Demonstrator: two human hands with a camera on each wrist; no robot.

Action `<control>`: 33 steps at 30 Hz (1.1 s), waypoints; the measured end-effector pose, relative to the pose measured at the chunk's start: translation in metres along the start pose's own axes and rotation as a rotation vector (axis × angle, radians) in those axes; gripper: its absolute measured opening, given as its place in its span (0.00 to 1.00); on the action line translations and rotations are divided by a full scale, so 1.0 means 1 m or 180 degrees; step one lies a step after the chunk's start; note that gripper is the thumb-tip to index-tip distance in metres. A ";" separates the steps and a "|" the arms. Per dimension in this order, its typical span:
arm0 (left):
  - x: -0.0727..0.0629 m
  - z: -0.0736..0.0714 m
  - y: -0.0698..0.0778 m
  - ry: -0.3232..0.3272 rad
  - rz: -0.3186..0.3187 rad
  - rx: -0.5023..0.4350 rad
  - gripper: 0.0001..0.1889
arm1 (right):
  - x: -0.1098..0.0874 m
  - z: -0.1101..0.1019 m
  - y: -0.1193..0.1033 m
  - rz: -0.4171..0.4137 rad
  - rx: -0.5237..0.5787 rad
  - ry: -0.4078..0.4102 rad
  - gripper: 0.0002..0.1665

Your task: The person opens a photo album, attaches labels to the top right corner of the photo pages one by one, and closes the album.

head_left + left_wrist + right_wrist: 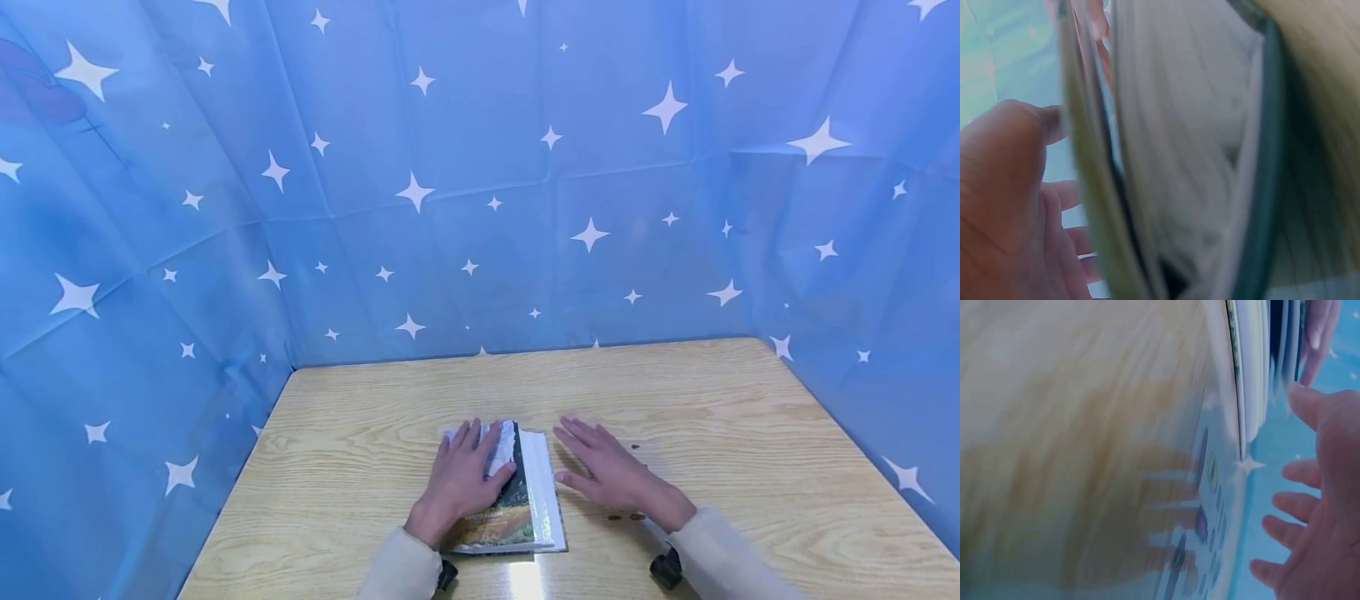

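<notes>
A photo album [498, 525] with a landscape cover lies on the wooden table, its cover slightly lifted and white pages [542, 483] showing along the right side. Over the cover is my left hand [463, 475], fingers extended. Seen from the left wrist, the album's pages [1179, 125] fan apart beside the left hand [1010, 206]; the view is blurred. My right hand [603, 468] hovers just right of the album with fingers spread and nothing held. From the right wrist, the right hand [1335, 487] appears near the page edges [1250, 369].
Several small flat pieces lie right of the album, partly under my right arm, among them a brown piece [637, 517] and a dark piece [636, 447]. A blue curtain [480, 208] with white stars surrounds the table [360, 467].
</notes>
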State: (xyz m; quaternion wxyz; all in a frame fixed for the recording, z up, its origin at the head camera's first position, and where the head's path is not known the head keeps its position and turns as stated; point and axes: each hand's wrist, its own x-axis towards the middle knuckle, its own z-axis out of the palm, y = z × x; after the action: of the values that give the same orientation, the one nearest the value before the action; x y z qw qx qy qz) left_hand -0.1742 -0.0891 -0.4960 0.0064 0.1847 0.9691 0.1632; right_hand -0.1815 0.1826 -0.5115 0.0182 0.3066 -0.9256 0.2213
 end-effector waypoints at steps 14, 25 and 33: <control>0.003 0.007 0.023 -0.0088 0.0060 0.0184 0.40 | 0.011 0.012 -0.011 -0.0230 0.0056 -0.0244 0.44; 0.003 0.011 0.040 -0.0206 -0.0136 0.0169 0.46 | 0.017 0.017 -0.023 -0.0341 -0.0007 -0.0327 0.41; 0.001 0.009 0.044 -0.0261 -0.0237 0.0033 0.47 | 0.018 0.018 -0.028 -0.0364 0.0012 -0.0483 0.37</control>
State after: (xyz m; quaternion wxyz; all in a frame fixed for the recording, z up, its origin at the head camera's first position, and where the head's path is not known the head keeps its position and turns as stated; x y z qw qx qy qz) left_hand -0.1589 -0.0474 -0.4903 0.0512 0.1551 0.9751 0.1502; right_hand -0.1781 0.1455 -0.5136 -0.0399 0.3749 -0.9048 0.1979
